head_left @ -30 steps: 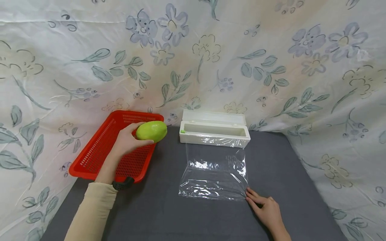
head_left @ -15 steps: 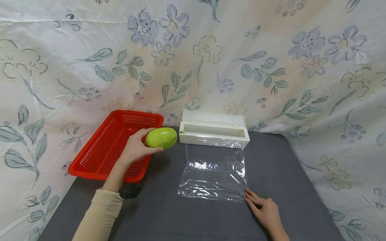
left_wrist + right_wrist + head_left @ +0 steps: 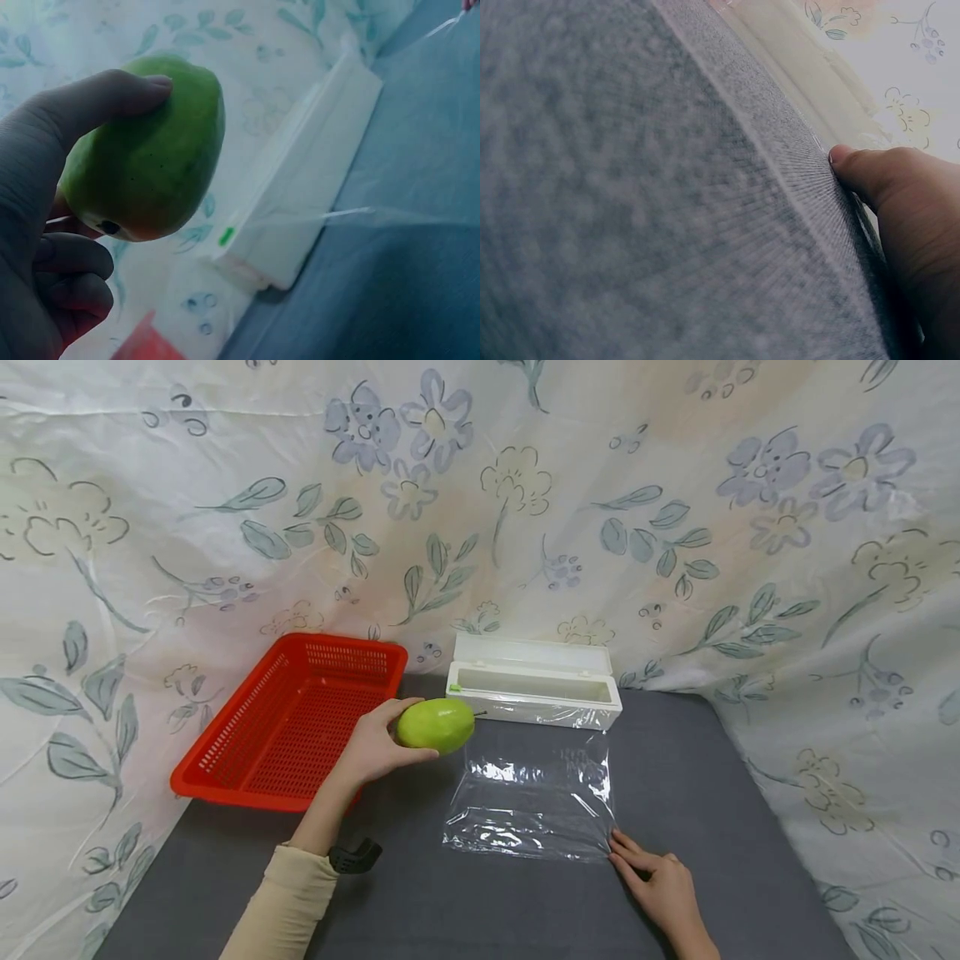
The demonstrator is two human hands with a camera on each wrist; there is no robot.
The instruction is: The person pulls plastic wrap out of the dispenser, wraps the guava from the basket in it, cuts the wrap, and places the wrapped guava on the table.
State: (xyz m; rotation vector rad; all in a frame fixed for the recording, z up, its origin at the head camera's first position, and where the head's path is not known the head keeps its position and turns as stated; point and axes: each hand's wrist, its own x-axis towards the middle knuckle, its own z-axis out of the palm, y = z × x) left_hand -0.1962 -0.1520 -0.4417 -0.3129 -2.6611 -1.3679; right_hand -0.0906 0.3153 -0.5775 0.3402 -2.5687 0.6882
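My left hand [image 3: 378, 745] holds a green pear [image 3: 437, 725] between thumb and fingers, up above the table just left of the plastic wrap. A thin stem points right from the pear, and in the left wrist view a dark spot marks its near end. A clear sheet of plastic wrap [image 3: 525, 818] stretches forward over the table from a white dispenser box [image 3: 532, 706] whose lid stands up. At the sheet's near right corner, my right hand [image 3: 662, 883] pinches the film, which creases toward the fingertips. In the right wrist view only the thumb [image 3: 862, 169] side shows.
A red plastic basket [image 3: 225, 797] stands at the left, behind my left forearm. A small green piece [image 3: 455, 688] sits at the box's left end. Floral cloth [image 3: 525, 527] rises behind and beside the grey tabletop [image 3: 480, 910].
My left hand has carried the pear rightward and toward me, from over the basket's edge to beside the plastic wrap. The right hand stays at the sheet's corner.
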